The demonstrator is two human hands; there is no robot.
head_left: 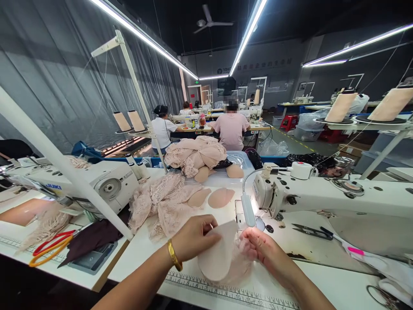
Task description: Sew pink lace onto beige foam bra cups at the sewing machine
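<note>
My left hand (200, 234), with a gold bracelet at the wrist, is closed on the upper edge of a beige bra cup pad (215, 260). Beside it my right hand (260, 245) pinches a piece of sheer pale pink lace (240, 267) that hangs behind and to the right of the pad. Both hands are just in front of the sewing machine (267, 193), under its lit lamp (248, 210). Two more beige cup pads (221, 197) lie on the white table beyond my left hand, beside a heap of pink lace (161, 198).
Thread snips (312, 231) lie on the machine bed at right. A printed ruler (206, 286) runs along the table's front edge. More lace pieces (196, 155) are piled on a plastic bin (241, 160). Another sewing machine (97, 181) stands at left; people sit working ahead.
</note>
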